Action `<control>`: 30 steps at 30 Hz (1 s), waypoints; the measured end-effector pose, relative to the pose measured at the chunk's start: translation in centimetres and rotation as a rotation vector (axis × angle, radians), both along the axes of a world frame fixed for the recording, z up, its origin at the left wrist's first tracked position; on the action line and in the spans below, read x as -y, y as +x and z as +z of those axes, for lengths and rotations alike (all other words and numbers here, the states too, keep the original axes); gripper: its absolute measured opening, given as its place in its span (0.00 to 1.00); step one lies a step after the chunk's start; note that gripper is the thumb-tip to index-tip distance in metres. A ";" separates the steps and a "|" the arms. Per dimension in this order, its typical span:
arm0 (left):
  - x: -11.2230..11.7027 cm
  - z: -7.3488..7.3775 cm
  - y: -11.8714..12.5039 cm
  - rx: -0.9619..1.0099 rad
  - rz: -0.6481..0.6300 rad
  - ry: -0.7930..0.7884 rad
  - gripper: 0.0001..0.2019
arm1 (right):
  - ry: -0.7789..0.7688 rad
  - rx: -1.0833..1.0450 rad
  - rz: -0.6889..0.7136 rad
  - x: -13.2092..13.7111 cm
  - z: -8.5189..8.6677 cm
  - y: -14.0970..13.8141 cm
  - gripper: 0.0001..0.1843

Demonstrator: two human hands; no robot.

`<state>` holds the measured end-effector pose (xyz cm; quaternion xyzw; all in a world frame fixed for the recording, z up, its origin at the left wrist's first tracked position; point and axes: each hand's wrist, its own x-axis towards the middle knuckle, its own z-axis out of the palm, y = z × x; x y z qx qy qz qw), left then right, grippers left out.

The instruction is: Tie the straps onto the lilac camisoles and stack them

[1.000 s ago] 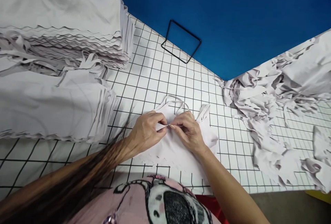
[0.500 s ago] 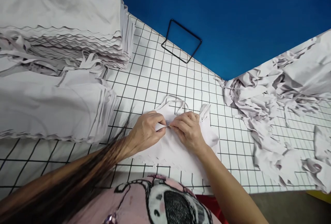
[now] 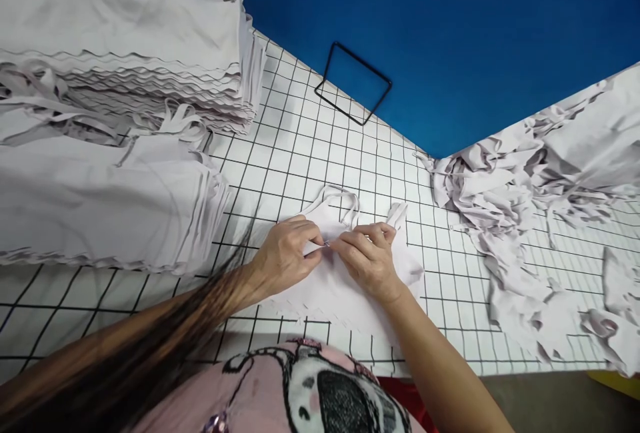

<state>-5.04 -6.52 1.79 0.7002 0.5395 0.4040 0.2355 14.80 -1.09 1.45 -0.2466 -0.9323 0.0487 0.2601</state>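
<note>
A pale, thin-strapped camisole [image 3: 345, 293] lies spread on the gridded tabletop in front of me, its straps pointing away. My left hand [image 3: 287, 256] pinches a raised fold of its fabric between thumb and forefinger. Close beside it, my right hand [image 3: 367, 260] has its fingertips drawn together at the same fold. Between the two sets of fingertips shows a tiny, shiny speck [image 3: 327, 243], too small to name. The palms and part of the garment's middle are hidden under my hands.
Two thick stacks of pale garments, a far stack [image 3: 150, 26] and a near stack [image 3: 110, 200], stand at left. Loose crumpled garments [image 3: 505, 186] heap at right. A black wire frame [image 3: 357, 83] straddles the edge of a blue surface [image 3: 450, 33]. Long hair hangs over my left forearm.
My right fingers have shifted slightly and loosened apart a little, uncovering more of the speck. My left hand keeps its pinch. The fabric fold between them has narrowed.
</note>
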 end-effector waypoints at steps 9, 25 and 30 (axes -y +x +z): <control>0.0 -0.2 -0.1 -0.037 -0.023 0.069 0.08 | 0.004 0.081 0.023 -0.3 0.1 -0.1 0.14; -0.8 1.1 -1.8 0.029 -0.037 -0.183 0.03 | -0.256 0.323 0.067 -5.8 3.3 1.7 0.08; -1.0 1.3 -1.8 -0.087 -0.067 -0.143 0.07 | -0.400 0.242 0.113 -7.5 5.0 1.0 0.08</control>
